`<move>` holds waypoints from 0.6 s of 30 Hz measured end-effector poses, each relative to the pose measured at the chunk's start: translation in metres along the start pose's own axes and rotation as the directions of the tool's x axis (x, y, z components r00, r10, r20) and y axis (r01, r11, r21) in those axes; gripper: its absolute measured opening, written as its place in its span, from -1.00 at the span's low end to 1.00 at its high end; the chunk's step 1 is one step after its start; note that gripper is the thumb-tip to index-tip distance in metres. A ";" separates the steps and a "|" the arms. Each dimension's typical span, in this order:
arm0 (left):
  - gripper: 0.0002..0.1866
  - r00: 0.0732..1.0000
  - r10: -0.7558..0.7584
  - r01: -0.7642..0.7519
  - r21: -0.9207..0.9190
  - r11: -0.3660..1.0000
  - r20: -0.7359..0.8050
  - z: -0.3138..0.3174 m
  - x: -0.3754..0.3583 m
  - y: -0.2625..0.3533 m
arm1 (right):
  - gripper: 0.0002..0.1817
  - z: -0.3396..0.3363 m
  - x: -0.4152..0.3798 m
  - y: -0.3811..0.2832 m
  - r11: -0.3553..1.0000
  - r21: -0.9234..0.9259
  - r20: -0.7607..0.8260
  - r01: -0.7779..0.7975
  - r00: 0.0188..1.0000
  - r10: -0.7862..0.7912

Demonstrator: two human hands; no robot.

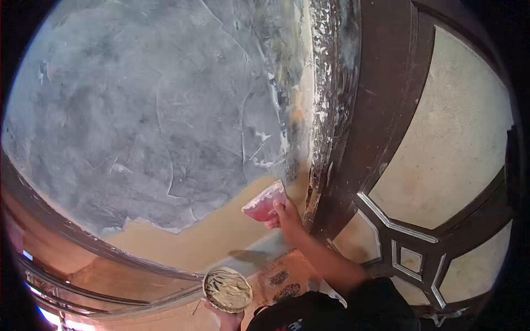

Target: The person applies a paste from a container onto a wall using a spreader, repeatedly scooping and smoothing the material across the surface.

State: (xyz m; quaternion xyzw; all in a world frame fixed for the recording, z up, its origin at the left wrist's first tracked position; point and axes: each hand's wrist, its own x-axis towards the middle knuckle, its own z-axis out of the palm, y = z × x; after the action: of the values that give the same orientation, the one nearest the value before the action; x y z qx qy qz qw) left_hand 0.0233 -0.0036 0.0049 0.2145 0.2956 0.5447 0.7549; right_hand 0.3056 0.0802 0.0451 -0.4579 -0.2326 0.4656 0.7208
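My right hand [280, 215] grips a pink flat scraper [265, 203] with pale paste along its upper edge. The scraper is at the lower right part of the wall, near the border between grey plaster [193, 110] and the bare beige strip [182, 245]. Lower down, my left hand [227, 318] holds a round tub [227, 290] from below. Cream-coloured paste with dark streaks lies inside the tub.
A dark wooden door frame [345, 160] with white smears runs beside the plaster. Right of it stands a dark panelled door with cream panels [444, 132]. A curved dark trim [121, 254] borders the wall at the lower left.
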 end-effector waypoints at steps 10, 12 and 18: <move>-0.16 0.995 -0.076 0.083 -0.114 0.990 0.070 0.017 0.005 -0.011 | -0.58 -0.045 -0.005 0.050 0.981 -0.035 -0.106 -0.190 0.977 0.185; -0.17 0.996 -0.069 0.071 -0.030 0.997 0.059 0.022 0.006 -0.011 | -0.58 -0.030 0.004 0.022 0.997 0.009 -0.035 -0.077 0.996 0.077; -0.16 0.998 -0.043 0.040 0.071 0.997 0.040 0.019 0.009 -0.016 | -0.62 -0.068 0.016 0.066 0.994 -0.060 -0.113 -0.090 0.990 0.083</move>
State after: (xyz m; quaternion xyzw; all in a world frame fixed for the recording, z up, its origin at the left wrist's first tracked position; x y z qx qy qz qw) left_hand 0.0493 -0.0004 0.0062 0.2460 0.3033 0.5135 0.7641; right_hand 0.3348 0.0741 -0.0464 -0.5159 -0.1872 0.4626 0.6962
